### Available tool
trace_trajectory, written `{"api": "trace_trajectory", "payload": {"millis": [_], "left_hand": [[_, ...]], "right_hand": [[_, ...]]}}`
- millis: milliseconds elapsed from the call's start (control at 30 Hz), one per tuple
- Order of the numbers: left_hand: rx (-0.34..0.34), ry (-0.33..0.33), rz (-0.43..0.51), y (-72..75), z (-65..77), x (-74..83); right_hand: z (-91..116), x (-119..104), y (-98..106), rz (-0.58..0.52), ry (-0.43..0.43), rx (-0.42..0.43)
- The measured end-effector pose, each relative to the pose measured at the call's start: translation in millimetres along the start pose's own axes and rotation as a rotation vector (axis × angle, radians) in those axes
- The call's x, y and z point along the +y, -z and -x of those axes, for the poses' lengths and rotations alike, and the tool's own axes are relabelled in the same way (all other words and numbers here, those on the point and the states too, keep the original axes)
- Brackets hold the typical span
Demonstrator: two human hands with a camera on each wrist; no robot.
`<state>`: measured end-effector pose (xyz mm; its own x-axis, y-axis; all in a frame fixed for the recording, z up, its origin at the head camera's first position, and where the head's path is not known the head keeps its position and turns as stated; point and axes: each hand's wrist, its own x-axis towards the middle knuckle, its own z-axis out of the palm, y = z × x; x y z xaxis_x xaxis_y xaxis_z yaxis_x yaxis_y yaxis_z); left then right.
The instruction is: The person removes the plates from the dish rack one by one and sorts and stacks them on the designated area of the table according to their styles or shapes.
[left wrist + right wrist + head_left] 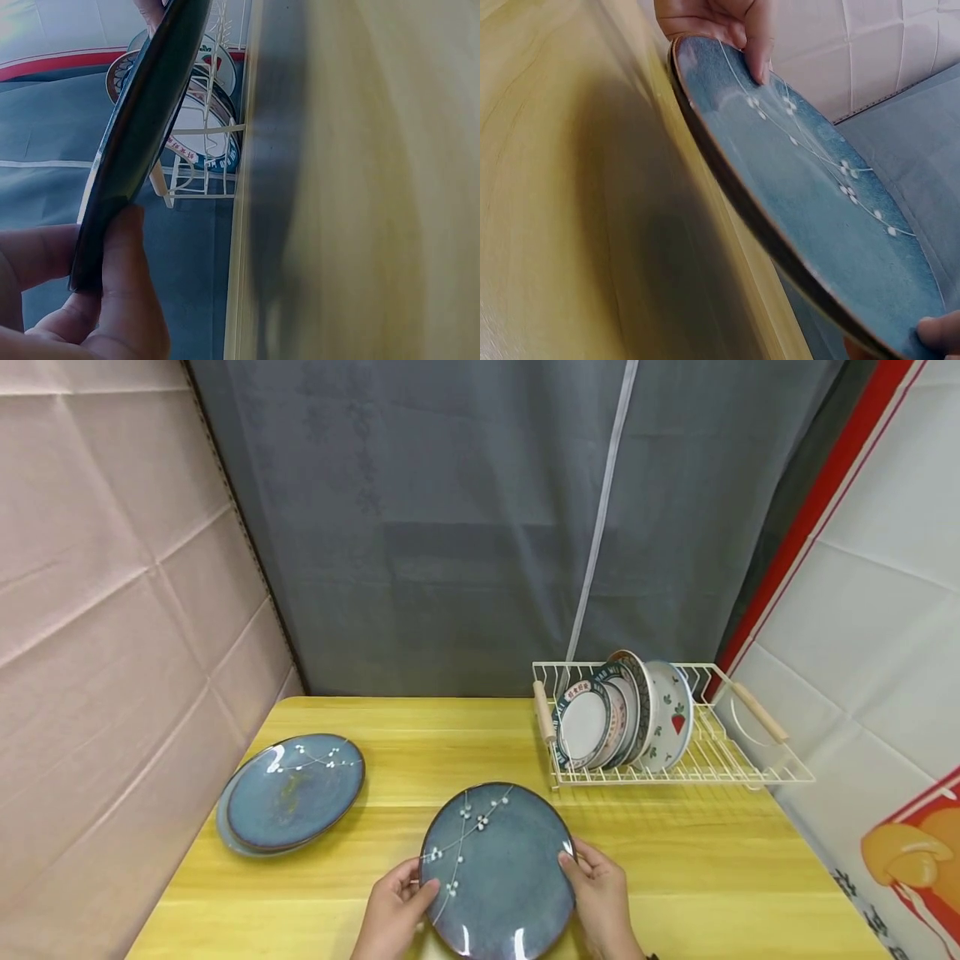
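Note:
A round blue plate (510, 868) with a dark rim and white blossom sprigs is held by both hands over the front of the table. My left hand (399, 906) pinches its left edge, thumb on top and fingers beneath. At the opposite edge my right hand (603, 893) grips it the same way. Both wrist views show the plate (142, 127) raised above the wood, its shadow falling on the tabletop. In the right wrist view the sprigs on the plate (817, 202) face up, and the left hand (720, 22) pinches the far rim.
On the table's left, another blue blossom plate (300, 793) lies on a second plate (232, 839), partly covered. A cream wire dish rack (712, 743) at the back right holds several patterned plates (585, 727) and a strawberry dish (670, 718) on edge. Grey cloth (450, 543) hangs behind.

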<state>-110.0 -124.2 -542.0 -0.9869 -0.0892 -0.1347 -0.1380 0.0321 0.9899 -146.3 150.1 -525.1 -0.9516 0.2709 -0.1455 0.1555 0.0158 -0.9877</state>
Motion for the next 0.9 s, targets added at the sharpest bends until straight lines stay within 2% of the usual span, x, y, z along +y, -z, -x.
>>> {"api": "trace_trajectory", "payload": {"millis": [100, 333, 567, 767, 900], "left_hand": [[0.007, 0.026, -0.006, -0.7, 0.6, 3.9], [-0.002, 0.034, 0.046, -2.0, 2.3, 3.3], [-0.012, 0.017, 0.116, -3.8, 4.6, 6.8], [-0.013, 0.053, 0.169, -4.9, 2.5, 8.2], [0.032, 0.063, 0.233, -3.9, 1.1, 9.2]], "right_hand": [[-1, 0, 1, -0.023, -0.005, -0.019], [-3, 0, 4, -0.022, -0.003, -0.062], [-3, -3, 7, 0.029, 0.06, -0.127], [-4, -4, 13, 0.071, 0.12, -0.173], [-4, -2, 22, 0.01, 0.199, -0.21]]}}
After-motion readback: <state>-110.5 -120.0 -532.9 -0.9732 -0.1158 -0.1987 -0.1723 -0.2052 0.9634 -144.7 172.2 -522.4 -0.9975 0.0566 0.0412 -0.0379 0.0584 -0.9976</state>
